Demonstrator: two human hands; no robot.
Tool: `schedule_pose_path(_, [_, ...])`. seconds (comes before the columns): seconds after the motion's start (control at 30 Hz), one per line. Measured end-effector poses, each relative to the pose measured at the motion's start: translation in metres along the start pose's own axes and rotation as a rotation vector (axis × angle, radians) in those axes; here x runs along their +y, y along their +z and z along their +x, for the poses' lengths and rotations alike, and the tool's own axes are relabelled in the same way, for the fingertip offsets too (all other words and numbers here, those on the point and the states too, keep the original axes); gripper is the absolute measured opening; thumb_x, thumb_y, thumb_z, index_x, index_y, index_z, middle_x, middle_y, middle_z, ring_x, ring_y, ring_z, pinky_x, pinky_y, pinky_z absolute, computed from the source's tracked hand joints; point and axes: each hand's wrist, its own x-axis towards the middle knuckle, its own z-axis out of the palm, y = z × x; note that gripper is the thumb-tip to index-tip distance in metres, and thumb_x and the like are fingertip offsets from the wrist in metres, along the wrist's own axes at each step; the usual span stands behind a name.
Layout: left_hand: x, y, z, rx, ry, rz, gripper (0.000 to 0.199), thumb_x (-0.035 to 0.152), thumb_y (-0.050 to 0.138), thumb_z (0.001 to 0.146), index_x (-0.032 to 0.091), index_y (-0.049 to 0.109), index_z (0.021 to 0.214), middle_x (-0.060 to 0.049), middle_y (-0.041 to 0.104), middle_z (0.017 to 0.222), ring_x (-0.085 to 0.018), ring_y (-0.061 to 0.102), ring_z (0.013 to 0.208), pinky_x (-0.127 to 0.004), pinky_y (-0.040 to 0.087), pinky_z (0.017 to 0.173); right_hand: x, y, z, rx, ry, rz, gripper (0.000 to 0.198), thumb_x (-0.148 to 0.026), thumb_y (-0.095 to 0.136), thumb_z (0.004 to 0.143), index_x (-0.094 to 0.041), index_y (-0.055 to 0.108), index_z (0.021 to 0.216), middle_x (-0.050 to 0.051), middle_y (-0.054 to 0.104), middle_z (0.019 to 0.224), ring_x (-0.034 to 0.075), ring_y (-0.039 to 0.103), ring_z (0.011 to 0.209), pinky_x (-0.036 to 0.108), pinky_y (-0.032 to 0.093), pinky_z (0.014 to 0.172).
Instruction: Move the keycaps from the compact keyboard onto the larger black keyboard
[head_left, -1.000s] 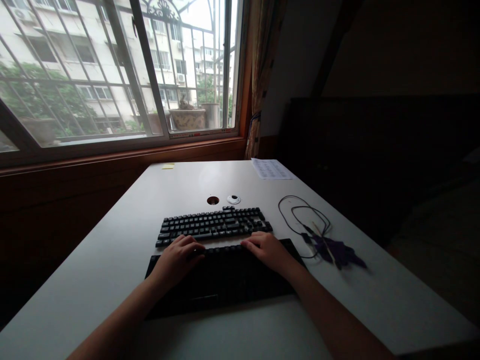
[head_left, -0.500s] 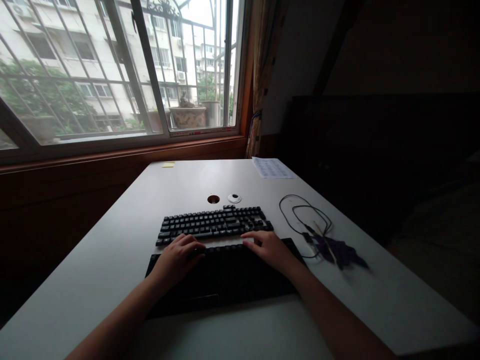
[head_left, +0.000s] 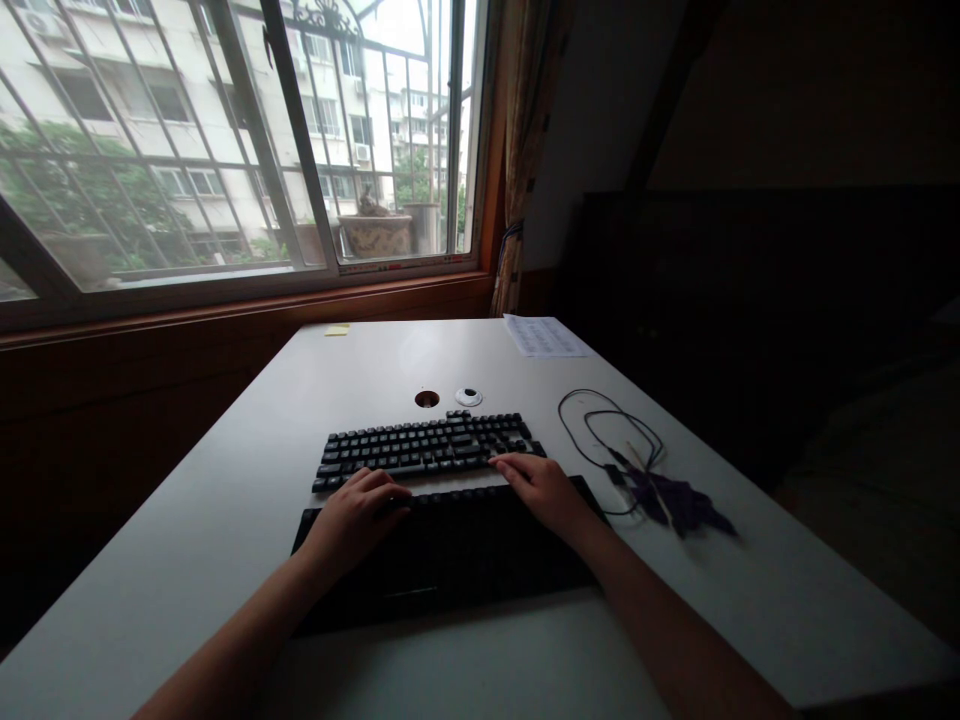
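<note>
A keyboard (head_left: 405, 445) with black keycaps lies across the white desk, and light patches show among the keys at its right end. In front of it is a black keyboard base (head_left: 465, 560) with a row of keycaps (head_left: 450, 495) along its far edge. My left hand (head_left: 361, 510) rests over the base's left end, thumb and forefinger closed near that row; what is between them is too dark to tell. My right hand (head_left: 541, 490) reaches over the base's right part to the keyboard's near edge, fingertips pinched together. Anything in that pinch is hidden.
Right of the keyboard lie a looped black cable (head_left: 592, 415) and a dark purple cloth (head_left: 679, 500) with a thin stick on it. Two cable holes, one with a white ring (head_left: 469, 397), are behind the keyboard. Printed paper (head_left: 546, 336) and a yellow note (head_left: 337, 329) lie farther back.
My right hand has shifted slightly forward and right, from the gap in front of the keyboard up to its near edge, and its fingers have come together. The left hand stays where it was.
</note>
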Motion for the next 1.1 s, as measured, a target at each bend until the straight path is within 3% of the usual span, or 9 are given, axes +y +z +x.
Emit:
schedule_pose_path(0.2, [0.0000, -0.0006, -0.0007, 0.003, -0.002, -0.007, 0.013, 0.025, 0.066, 0.093, 0.024, 0.071, 0.105, -0.004, 0.068, 0.100, -0.021, 0.060, 0.093, -0.034, 0.051, 0.080, -0.0042, -0.0025, -0.0005, -0.032, -0.069, -0.092, 0.014, -0.027, 0.063, 0.093, -0.022, 0.076, 0.097, 0.004, 0.067, 0.090, 0.018, 0.065, 0.083, 0.031, 0.051, 0.079])
schedule_pose_path(0.47, [0.0008, -0.0021, 0.0001, 0.022, 0.013, -0.008, 0.012, 0.023, 0.066, 0.092, 0.024, 0.071, 0.104, -0.003, 0.069, 0.098, -0.021, 0.061, 0.091, -0.033, 0.051, 0.079, -0.0013, 0.0005, -0.0007, -0.062, -0.097, -0.129, 0.013, -0.018, 0.065, 0.091, -0.023, 0.076, 0.095, 0.003, 0.067, 0.091, 0.019, 0.064, 0.091, 0.031, 0.050, 0.084])
schedule_pose_path(0.87, [-0.0007, -0.0011, -0.0006, 0.038, 0.013, -0.015, 0.012, 0.026, 0.065, 0.093, 0.025, 0.071, 0.103, -0.004, 0.069, 0.098, -0.020, 0.061, 0.090, -0.032, 0.051, 0.079, 0.0002, 0.0000, -0.0015, -0.095, -0.075, -0.140, 0.009, -0.030, 0.071, 0.090, -0.025, 0.076, 0.094, 0.003, 0.067, 0.092, 0.019, 0.063, 0.090, 0.033, 0.049, 0.085])
schedule_pose_path(1.1, [-0.0065, -0.0015, -0.0013, 0.012, 0.019, -0.022, 0.012, 0.028, 0.066, 0.093, 0.025, 0.072, 0.103, -0.004, 0.069, 0.096, -0.020, 0.062, 0.090, -0.033, 0.052, 0.079, -0.0008, -0.0004, 0.0001, -0.140, -0.070, -0.138, 0.010, -0.024, 0.067, 0.092, -0.024, 0.077, 0.094, 0.004, 0.069, 0.094, 0.021, 0.062, 0.096, 0.033, 0.048, 0.089])
